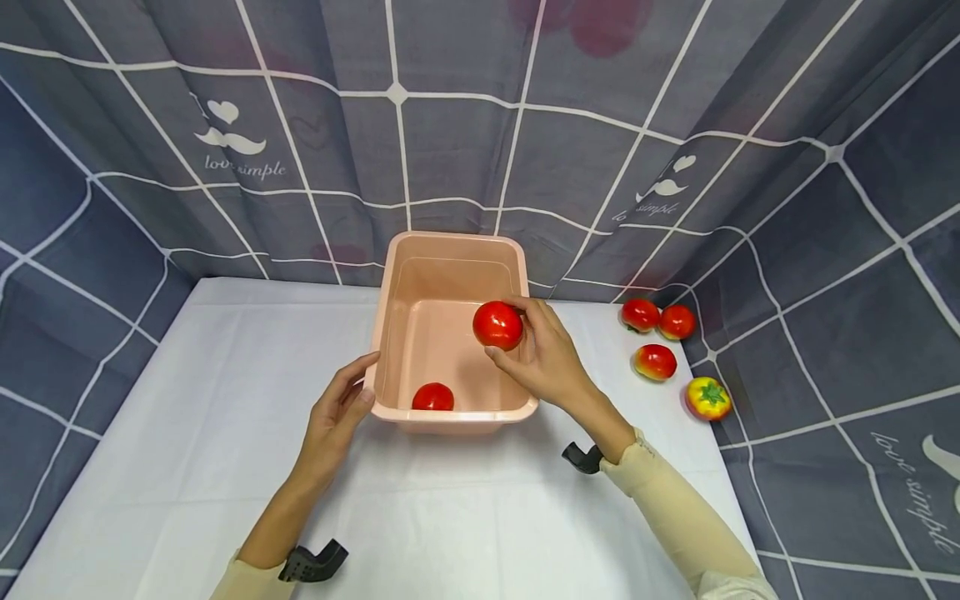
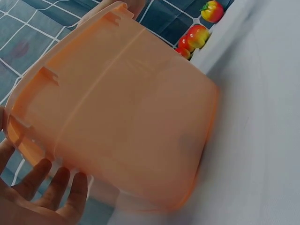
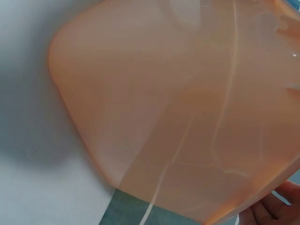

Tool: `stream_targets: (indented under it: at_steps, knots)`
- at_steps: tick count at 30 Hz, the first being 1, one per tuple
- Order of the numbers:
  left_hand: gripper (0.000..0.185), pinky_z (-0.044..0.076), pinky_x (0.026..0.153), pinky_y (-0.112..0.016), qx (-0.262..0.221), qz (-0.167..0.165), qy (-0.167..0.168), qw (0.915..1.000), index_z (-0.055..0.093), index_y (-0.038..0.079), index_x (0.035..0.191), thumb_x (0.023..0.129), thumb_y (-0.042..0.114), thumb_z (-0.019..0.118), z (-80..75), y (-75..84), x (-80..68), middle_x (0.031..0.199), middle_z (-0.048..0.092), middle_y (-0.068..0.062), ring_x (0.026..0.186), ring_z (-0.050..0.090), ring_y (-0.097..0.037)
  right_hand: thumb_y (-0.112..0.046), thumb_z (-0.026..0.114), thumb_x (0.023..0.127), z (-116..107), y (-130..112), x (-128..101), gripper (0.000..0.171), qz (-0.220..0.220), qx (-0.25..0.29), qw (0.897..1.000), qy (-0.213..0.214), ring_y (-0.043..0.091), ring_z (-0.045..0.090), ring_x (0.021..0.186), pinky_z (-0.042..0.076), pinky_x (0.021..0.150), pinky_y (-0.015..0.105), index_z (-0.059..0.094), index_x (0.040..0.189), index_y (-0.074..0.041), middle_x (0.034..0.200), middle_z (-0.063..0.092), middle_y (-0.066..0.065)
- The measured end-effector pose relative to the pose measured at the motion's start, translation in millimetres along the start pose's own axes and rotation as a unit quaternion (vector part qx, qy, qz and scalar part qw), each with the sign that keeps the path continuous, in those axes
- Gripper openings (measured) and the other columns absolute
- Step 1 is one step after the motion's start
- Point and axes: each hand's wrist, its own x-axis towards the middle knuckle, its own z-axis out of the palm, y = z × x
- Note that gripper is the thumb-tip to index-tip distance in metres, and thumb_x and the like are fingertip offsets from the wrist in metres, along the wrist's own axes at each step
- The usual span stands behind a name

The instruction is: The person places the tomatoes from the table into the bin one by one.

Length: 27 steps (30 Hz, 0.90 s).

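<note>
Left hand (image 1: pixel 339 408) rests open-fingered on pink tub (image 1: pixel 390 275) corner, right hand (image 1: pixel 546 357) pinches tomato (image 1: pixel 498 324) above tub interior; weak fingertip hold could bounce it out.

Four loose tomatoes (image 1: pixel 655 362) lie on the white tablecloth (image 1: pixel 187 433).

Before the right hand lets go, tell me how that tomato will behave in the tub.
The tomato is round and glossy, so it will likely roll across the tub floor, perhaps toward the other tomato. The right hand holds it with fingertips only, suggesting it's light.
</note>
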Motion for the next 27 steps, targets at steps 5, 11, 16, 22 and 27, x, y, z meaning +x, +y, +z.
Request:
stream_targets:
  at_steps: [5, 11, 16, 22, 27]
  knots:
    - [0.052, 0.046, 0.116, -0.013, -0.002, 0.003, 0.000, 1.0000, 0.046, 0.014, 0.163, 0.112, 0.007, 0.052, 0.0, 0.0, 0.7, 0.165, 0.044, -0.010, 0.146, 0.053, -0.020, -0.037, 0.086, 0.087, 0, -2, 7, 0.070, 0.005, -0.025, 0.999, -0.027, 0.025, 0.056, 0.130, 0.049, 0.111, 0.052, 0.056, 0.146, -0.015, 0.136, 0.065, 0.004]
    - [0.052, 0.047, 0.115, -0.013, 0.001, 0.004, 0.000, 1.0000, 0.046, 0.014, 0.163, 0.112, 0.007, 0.053, 0.1, -0.3, 1.0, 0.165, 0.045, -0.007, 0.145, 0.053, -0.017, -0.038, 0.086, 0.088, 1, -1, 12, 0.069, -0.002, -0.027, 0.999, -0.038, 0.024, 0.053, 0.136, 0.041, 0.118, 0.052, 0.057, 0.146, -0.016, 0.142, 0.066, 0.003]
    - [0.052, 0.047, 0.116, -0.013, 0.001, 0.001, 0.000, 1.0000, 0.046, 0.015, 0.163, 0.112, 0.007, 0.053, 0.6, 0.5, 1.5, 0.165, 0.045, -0.008, 0.147, 0.053, -0.020, -0.040, 0.085, 0.089, 0, 0, 12, 0.070, -0.009, -0.029, 0.999, -0.032, 0.027, 0.050, 0.139, 0.037, 0.121, 0.052, 0.056, 0.148, -0.016, 0.146, 0.064, 0.005]
    - [0.052, 0.046, 0.116, -0.013, 0.001, -0.003, 0.001, 1.0000, 0.046, 0.016, 0.163, 0.112, 0.009, 0.053, 0.6, 0.7, 0.8, 0.165, 0.045, -0.009, 0.148, 0.052, -0.020, -0.037, 0.085, 0.089, -3, 1, 10, 0.066, -0.001, -0.019, 1.000, -0.021, 0.028, 0.050, 0.140, 0.038, 0.121, 0.053, 0.058, 0.146, -0.016, 0.146, 0.065, 0.004]
    - [0.052, 0.046, 0.117, -0.013, -0.001, -0.002, 0.002, 1.0000, 0.045, 0.015, 0.163, 0.112, 0.008, 0.053, 0.5, -0.6, -0.5, 0.166, 0.044, -0.007, 0.147, 0.052, -0.016, -0.036, 0.085, 0.090, -6, 4, 3, 0.063, 0.012, -0.007, 1.000, -0.002, 0.028, 0.052, 0.134, 0.043, 0.116, 0.053, 0.061, 0.145, -0.017, 0.145, 0.066, 0.003]
